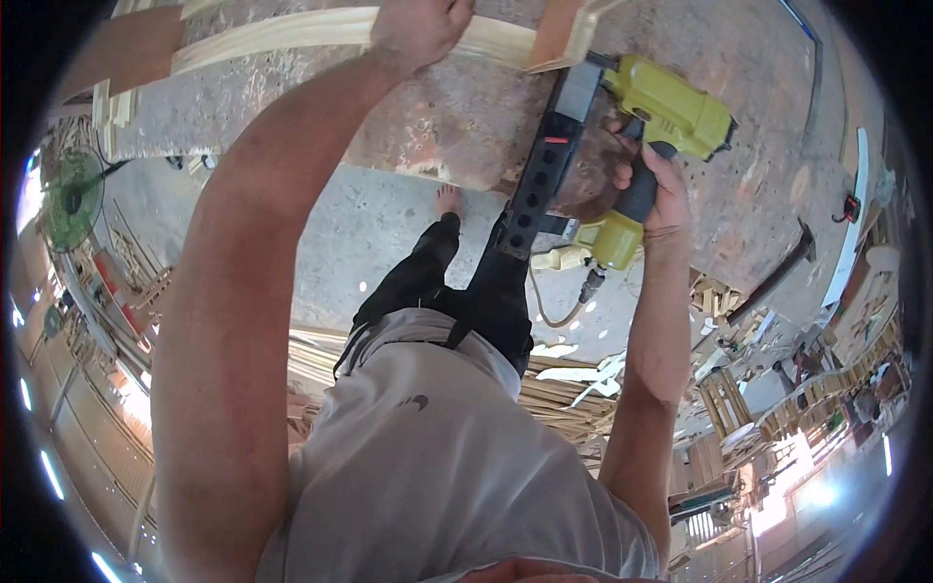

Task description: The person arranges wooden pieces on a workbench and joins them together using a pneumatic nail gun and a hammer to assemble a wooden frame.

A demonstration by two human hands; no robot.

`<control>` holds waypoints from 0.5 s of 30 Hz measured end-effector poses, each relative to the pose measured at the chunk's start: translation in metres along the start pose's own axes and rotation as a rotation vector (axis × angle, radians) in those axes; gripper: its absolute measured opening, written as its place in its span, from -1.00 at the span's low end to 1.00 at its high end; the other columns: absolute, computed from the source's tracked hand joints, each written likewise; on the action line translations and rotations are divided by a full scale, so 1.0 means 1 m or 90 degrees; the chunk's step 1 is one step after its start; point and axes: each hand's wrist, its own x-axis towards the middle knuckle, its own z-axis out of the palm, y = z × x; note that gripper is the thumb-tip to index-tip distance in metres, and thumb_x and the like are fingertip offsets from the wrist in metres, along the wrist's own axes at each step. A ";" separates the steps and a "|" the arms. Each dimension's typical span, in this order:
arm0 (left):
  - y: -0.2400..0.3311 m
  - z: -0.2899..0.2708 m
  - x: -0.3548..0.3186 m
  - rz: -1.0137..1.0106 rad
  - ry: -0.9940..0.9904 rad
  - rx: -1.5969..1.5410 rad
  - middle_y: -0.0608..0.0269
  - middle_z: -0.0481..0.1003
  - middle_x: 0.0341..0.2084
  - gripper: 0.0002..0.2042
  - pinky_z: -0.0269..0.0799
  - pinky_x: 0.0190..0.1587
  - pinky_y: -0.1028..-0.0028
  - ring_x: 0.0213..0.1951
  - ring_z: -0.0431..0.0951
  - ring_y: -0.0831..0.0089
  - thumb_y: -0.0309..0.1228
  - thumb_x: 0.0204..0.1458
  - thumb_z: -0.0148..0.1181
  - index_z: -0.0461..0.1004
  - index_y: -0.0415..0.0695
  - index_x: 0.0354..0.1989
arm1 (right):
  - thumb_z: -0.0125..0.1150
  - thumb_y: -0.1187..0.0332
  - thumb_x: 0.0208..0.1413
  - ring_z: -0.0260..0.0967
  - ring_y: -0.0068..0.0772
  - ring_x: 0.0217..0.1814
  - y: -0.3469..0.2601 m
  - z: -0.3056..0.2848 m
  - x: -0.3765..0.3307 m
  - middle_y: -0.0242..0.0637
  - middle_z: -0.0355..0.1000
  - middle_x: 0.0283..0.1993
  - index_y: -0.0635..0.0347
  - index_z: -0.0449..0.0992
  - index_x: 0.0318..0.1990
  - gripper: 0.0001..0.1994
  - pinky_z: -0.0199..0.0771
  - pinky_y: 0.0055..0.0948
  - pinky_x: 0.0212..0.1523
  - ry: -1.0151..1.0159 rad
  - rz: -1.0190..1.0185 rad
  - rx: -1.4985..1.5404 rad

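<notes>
Left hand: the left hand (420, 29) lies closed over a pale wood strip (282, 34) at the top of the view, pressing it down on the workbench (457, 126); the fingers are curled over the strip's far side and mostly hidden.
Right hand: the right hand (656, 189) is wrapped tight around the dark grip of a yellow-green nail gun (666, 107).
Nail gun: held tilted, its head up by the corner where the strip meets a short wood block (564, 34); its long black magazine (544, 165) slants down toward the person's body.
Hose: a pale air hose (544, 306) hangs from the gun's base and loops below it.
Workbench: a worn, stained board surface, the strip lying along its far part.
Below: dark trousers, a bare foot (449, 199) on grey concrete floor (360, 233), loose wood slats (564, 398) piled behind.
Left edge: a green fan (73, 199) stands well apart.
</notes>
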 end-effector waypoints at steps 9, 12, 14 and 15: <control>-0.034 0.016 -0.002 0.075 -0.062 0.101 0.18 0.44 -0.32 -0.70 0.35 -0.16 0.21 -0.21 0.41 0.12 -0.13 0.03 -0.04 0.44 -0.04 -0.20 | 0.13 0.39 0.03 0.33 -0.45 -0.48 0.004 -0.003 0.001 -0.11 0.36 -0.05 0.27 0.28 0.00 -0.63 0.39 -0.52 -0.50 0.011 -0.011 -0.023; -0.029 0.019 -0.001 0.109 -0.069 0.109 0.10 0.43 -0.31 -0.74 0.33 -0.16 0.16 -0.22 0.41 0.06 -0.25 0.09 -0.17 0.40 -0.08 -0.20 | 0.13 0.39 0.02 0.33 -0.45 -0.49 0.006 -0.010 -0.001 -0.11 0.38 -0.07 0.26 0.30 -0.01 -0.64 0.39 -0.52 -0.50 0.031 -0.027 -0.022; -0.031 0.019 -0.001 0.118 -0.063 0.100 0.08 0.43 -0.31 -0.74 0.32 -0.15 0.15 -0.22 0.41 0.06 -0.23 0.09 -0.15 0.39 -0.09 -0.19 | 0.13 0.39 0.02 0.33 -0.45 -0.49 0.007 -0.012 -0.001 -0.11 0.39 -0.08 0.25 0.30 -0.01 -0.64 0.39 -0.52 -0.50 0.037 -0.028 -0.025; -0.033 0.021 -0.001 0.093 -0.069 0.099 0.07 0.43 -0.31 -0.74 0.32 -0.15 0.14 -0.21 0.40 0.05 -0.24 0.10 -0.15 0.38 -0.11 -0.20 | 0.13 0.40 0.02 0.32 -0.45 -0.50 0.007 -0.013 -0.001 -0.12 0.39 -0.09 0.24 0.30 -0.01 -0.64 0.39 -0.52 -0.51 0.039 -0.029 -0.030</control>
